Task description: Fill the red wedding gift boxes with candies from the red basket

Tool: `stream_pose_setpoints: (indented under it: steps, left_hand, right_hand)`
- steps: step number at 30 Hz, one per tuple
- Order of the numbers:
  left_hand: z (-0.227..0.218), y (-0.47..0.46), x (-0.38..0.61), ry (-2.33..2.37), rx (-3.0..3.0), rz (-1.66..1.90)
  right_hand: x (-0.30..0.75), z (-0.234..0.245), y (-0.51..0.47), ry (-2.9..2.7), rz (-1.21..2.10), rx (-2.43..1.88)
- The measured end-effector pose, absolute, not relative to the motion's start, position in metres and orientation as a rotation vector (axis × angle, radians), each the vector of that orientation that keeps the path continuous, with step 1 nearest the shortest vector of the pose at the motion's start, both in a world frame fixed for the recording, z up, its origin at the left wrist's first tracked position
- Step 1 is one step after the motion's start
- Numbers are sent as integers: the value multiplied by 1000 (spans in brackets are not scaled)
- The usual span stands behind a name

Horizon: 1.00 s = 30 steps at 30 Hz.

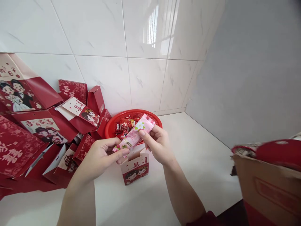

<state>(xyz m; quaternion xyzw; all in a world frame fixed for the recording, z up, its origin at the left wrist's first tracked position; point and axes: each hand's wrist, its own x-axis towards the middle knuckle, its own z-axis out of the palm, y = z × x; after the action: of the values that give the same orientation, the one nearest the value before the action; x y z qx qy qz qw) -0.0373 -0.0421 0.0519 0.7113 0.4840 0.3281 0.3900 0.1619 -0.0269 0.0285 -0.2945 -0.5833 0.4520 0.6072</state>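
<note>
A long pink candy packet (134, 135) with a white flower print is stretched between my two hands. My left hand (104, 155) pinches its lower left end, and my right hand (157, 142) grips the upper right end between thumb and fingers. Below the packet stands a small red and cream gift box (135, 169) with cartoon figures, its top flaps raised; the packet and my hands partly cover it. Just behind, a red plastic basket (109, 125) holds several small wrapped candies (125, 125).
Many red gift boxes (47, 125) are heaped on the left against the white tiled wall (101, 78). A cardboard carton (265, 185) with red items on top stands at the right. A grey panel (249, 69) borders the white tabletop (188, 150).
</note>
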Motion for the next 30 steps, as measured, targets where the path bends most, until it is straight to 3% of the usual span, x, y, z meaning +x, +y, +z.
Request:
stream_pose_setpoints:
  steps: [6, 12, 30]
  left_hand:
    - [47, -39, -40, 1101, 1674, 819]
    - [37, -34, -45, 1088, 1586, 1029]
    - [46, -30, -51, 1004, 1436, 1216]
  right_hand:
    - [151, 33, -25, -1299, 1201, -633]
    - [149, 31, -26, -1438, 1288, -605]
    - [124, 32, -31, -1528, 1253, -630]
